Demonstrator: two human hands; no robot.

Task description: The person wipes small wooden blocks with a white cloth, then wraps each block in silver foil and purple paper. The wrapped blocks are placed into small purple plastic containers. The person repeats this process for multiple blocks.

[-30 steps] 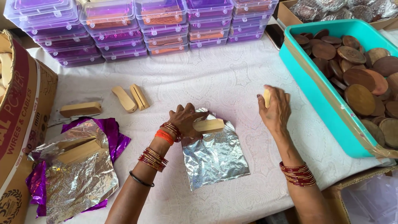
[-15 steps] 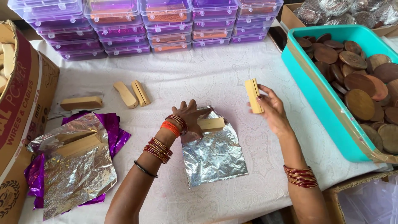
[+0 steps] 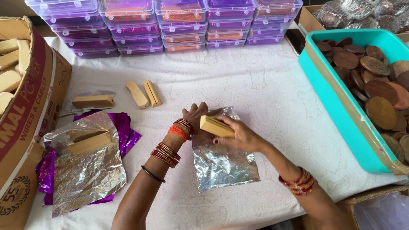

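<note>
On the left, a cardboard box (image 3: 25,127) holds wooden blocks, and beside it lies a pile of foil sheets (image 3: 85,170). The left hand (image 3: 198,121) rests flat on the silver foil sheet (image 3: 223,164), its grip apart. The right hand (image 3: 240,136) is clamped on a wooden block (image 3: 216,126), just above the foil. I think the block should go down square to the foil edge.

We see stacked clear purple-lidded boxes (image 3: 162,25) along the far edge | brown printed carton (image 3: 30,127) at left | plain cardboard box (image 3: 309,17) far right | silver foil pouch (image 3: 221,162) centre.
</note>
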